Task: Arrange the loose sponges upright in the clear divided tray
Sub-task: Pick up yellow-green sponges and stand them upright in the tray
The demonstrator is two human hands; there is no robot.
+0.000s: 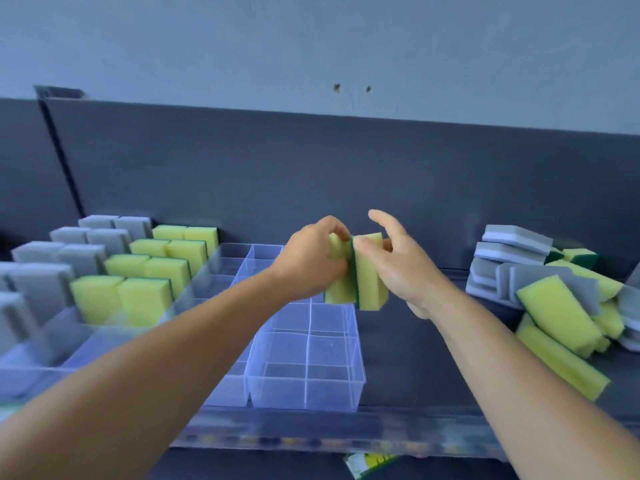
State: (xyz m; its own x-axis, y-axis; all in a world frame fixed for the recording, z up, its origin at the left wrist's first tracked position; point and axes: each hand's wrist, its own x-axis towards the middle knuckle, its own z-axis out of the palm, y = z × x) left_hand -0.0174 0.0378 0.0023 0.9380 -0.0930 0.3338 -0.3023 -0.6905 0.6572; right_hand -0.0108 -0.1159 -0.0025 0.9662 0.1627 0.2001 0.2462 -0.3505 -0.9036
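Hands, left hand (308,261) and right hand (401,268), each pinch one upright yellow sponge (370,271), pressing the pair together above the clear tray (346,382), likely to slot them in as one.

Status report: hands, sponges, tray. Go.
Left hand and right hand both grip a pair of yellow sponges, upright, above the clear divided tray. Compartments below empty. Nothing in the way.
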